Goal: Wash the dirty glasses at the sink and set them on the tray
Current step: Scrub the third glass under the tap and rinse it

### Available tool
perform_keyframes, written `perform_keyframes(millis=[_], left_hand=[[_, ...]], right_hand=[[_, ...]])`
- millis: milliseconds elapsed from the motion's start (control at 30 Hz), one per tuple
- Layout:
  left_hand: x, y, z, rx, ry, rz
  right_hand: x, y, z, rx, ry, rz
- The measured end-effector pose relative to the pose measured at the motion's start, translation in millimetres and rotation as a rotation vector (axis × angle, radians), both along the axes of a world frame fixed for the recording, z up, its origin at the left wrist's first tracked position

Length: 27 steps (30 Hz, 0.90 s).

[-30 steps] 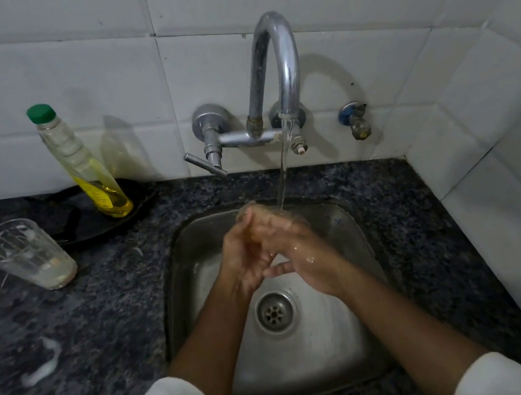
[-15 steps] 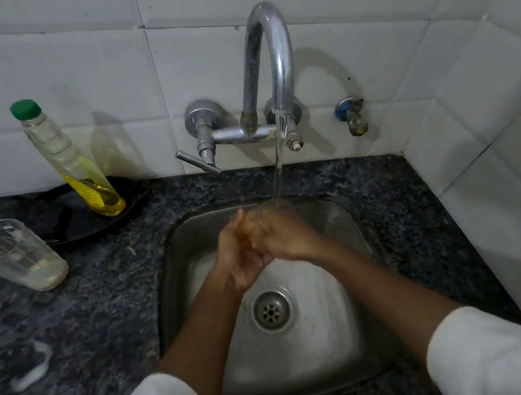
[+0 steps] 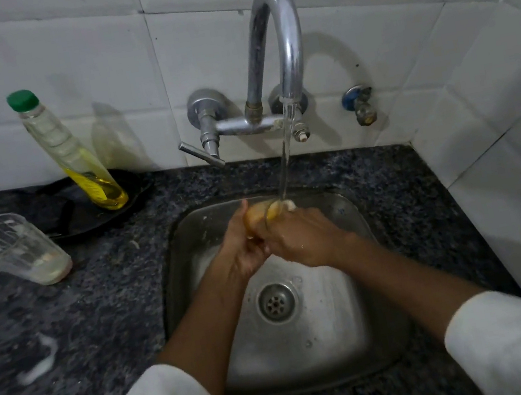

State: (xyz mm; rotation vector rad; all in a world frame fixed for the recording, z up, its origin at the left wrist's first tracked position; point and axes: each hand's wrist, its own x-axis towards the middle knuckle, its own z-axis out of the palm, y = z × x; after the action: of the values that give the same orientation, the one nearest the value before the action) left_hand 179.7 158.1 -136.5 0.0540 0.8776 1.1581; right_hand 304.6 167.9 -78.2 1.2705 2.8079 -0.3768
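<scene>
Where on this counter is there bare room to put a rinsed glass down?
Free: the counter between the dirty glass and the sink, apart from a white smear; also the strip right of the sink. Crowded: the back left corner, where the soap bottle stands on a black pan.

Clasped hands (image 3: 273,240) hide most of the glass (image 3: 263,212)

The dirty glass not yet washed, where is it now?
The dirty glass stands on the dark counter at the left of the head view, beside the soap bottle, left of the sink.
</scene>
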Motion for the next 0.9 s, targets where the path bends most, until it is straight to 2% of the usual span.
perform_keyframes(millis=[33, 67, 133, 167, 200, 267, 300, 333, 367, 400, 467, 500, 533, 600, 667, 733, 800, 900], left_hand=[[1, -3, -2, -0.001, 0.037, -0.033], [0, -7, -3, 0.040, 0.044, -0.057], [2, -14, -6, 0.204, -0.110, 0.034], [2, -14, -7, 0.240, -0.189, 0.090], [2, -12, -4, 0.229, -0.215, 0.096], [1, -5, -6, 0.059, -0.099, 0.007], [1, -4, -8, -0.026, -0.015, -0.040], [1, -5, -10, -0.070, 0.030, -0.071], [0, -7, -12, -0.073, 0.048, -0.092], [0, -10, -12, -0.034, 0.043, -0.074], [5, -14, -10, 0.068, -0.008, 0.060], [7, -15, -8, 0.110, -0.007, 0.119], [11, -15, -5, 0.128, 0.023, 0.179], [17, -12, 1, 0.101, 0.194, 0.268], [20, -11, 2, 0.120, 0.531, 0.298], [17, -16, 2, 0.278, 1.015, 0.235], [13, -20, 4, 0.531, 1.351, 0.141], [8, -18, 6, 0.895, 1.458, 0.080]], right_hand=[[1, 3, -2, 0.006, -0.041, -0.022], [-3, 1, -2, -0.044, 0.094, -0.094], [-14, -4, 0, -0.251, 0.642, -0.273], [-16, -7, 0, -0.287, 0.773, -0.264], [-12, -9, -3, -0.172, 0.637, -0.140], [-1, -7, -11, 0.075, 0.043, 0.136], [5, -4, -16, 0.101, -0.125, 0.165], [9, 0, -23, 0.055, -0.121, 0.121], [10, 1, -26, -0.077, 0.035, 0.046], [9, 0, -30, -0.288, 0.309, -0.059], [7, -3, -37, -0.760, 0.984, -0.397], [7, -6, -42, -0.895, 1.223, -0.528], [5, -11, -48, -0.989, 1.383, -0.642], [-5, -22, -59, -1.100, 1.596, -0.805], [-18, -26, -65, -1.157, 1.729, -0.975], [-26, -26, -66, -1.201, 1.767, -1.159], [-28, -26, -68, -1.228, 1.742, -1.264], [-27, -26, -68, -1.200, 1.675, -1.290]])
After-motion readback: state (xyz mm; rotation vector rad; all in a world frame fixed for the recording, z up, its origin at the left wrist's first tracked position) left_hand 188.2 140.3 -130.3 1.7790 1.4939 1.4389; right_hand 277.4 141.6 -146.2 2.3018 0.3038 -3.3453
